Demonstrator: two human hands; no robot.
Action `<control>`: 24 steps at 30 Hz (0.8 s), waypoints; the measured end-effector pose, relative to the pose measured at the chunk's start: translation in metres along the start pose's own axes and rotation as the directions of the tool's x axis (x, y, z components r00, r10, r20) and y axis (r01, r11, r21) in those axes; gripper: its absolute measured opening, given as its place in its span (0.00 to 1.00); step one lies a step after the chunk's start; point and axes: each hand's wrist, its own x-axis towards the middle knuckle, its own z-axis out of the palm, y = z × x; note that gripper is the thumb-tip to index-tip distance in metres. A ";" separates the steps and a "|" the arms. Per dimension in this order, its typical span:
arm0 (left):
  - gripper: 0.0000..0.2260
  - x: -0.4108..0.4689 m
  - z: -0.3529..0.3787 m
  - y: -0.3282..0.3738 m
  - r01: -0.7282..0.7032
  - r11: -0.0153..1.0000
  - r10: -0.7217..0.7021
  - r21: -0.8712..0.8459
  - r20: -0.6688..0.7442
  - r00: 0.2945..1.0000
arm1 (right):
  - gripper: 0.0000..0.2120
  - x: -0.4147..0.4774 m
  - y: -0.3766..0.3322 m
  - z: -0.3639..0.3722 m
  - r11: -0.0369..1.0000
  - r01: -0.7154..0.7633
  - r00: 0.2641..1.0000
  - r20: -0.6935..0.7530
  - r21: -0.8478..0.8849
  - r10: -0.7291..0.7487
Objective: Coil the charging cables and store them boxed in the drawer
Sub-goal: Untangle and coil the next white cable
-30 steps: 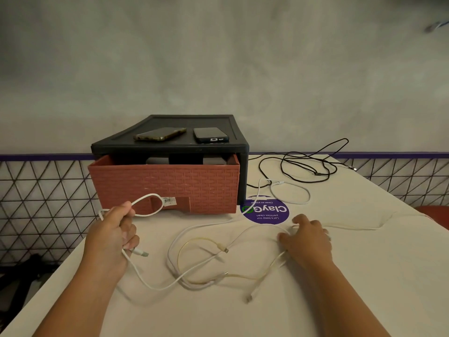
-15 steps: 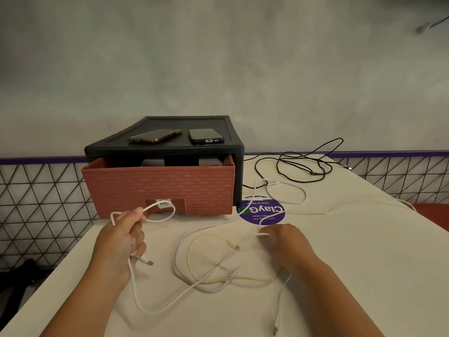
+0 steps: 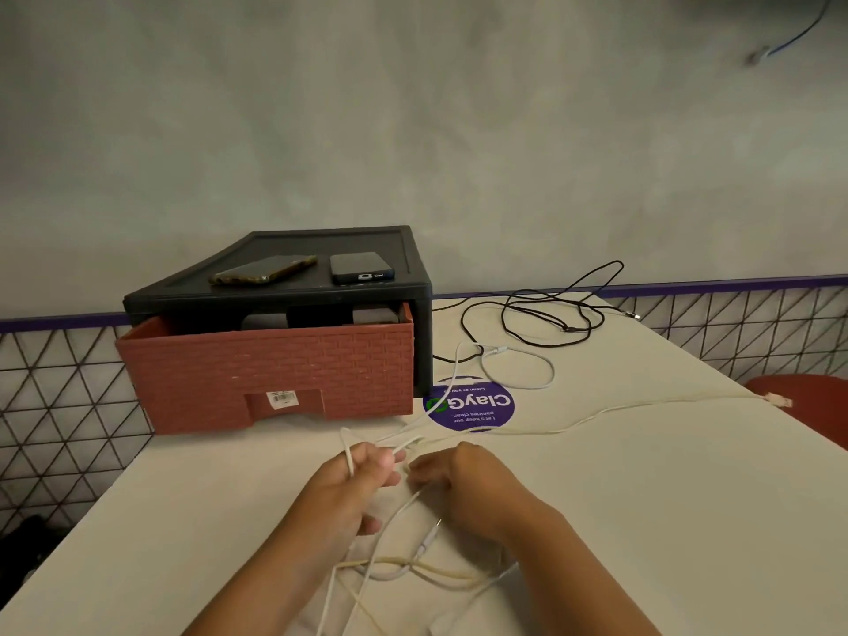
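Observation:
My left hand (image 3: 355,482) grips a loop of a white cable (image 3: 452,387) in front of the drawer; the loop wraps over its fingers. My right hand (image 3: 454,479) sits close beside it, fingers curled on the same white cable. More white and yellowish cable (image 3: 413,572) lies tangled on the table between my forearms. Another pale cable (image 3: 642,406) runs off to the right table edge. A black cable (image 3: 550,314) lies loose at the back right. The red brick-patterned drawer (image 3: 275,369) stands partly pulled out of its black case (image 3: 284,296), with dark boxes inside.
Two phones (image 3: 261,270) (image 3: 360,267) lie on top of the black case. A round purple sticker (image 3: 470,406) is on the white table (image 3: 642,521). A red seat (image 3: 807,406) shows beyond the right edge, and the left edge drops off to a tiled wall.
Both hands came together at the table's middle. My left hand moved right with its cable loop, my right hand moved left to meet it, and the loose cable slid toward me.

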 end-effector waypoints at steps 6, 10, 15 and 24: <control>0.08 0.010 0.017 -0.002 0.076 0.996 -0.077 0.036 0.019 0.997 | 0.12 -0.003 -0.008 -0.003 0.993 -0.008 0.999 -0.031 0.120 0.012; 0.03 0.022 0.026 -0.007 0.012 0.980 -0.013 0.197 0.008 1.000 | 0.09 -0.005 -0.009 -0.003 0.982 -0.039 0.998 -0.051 0.186 0.049; 0.09 0.031 0.038 -0.004 0.113 0.984 -0.114 0.140 -0.001 0.993 | 0.13 -0.008 -0.007 -0.004 0.964 -0.090 0.994 -0.036 0.252 0.102; 0.12 0.041 0.042 -0.010 0.166 0.974 -0.148 0.154 -0.120 0.982 | 0.14 -0.016 -0.012 -0.014 0.944 -0.080 0.996 0.000 0.319 0.084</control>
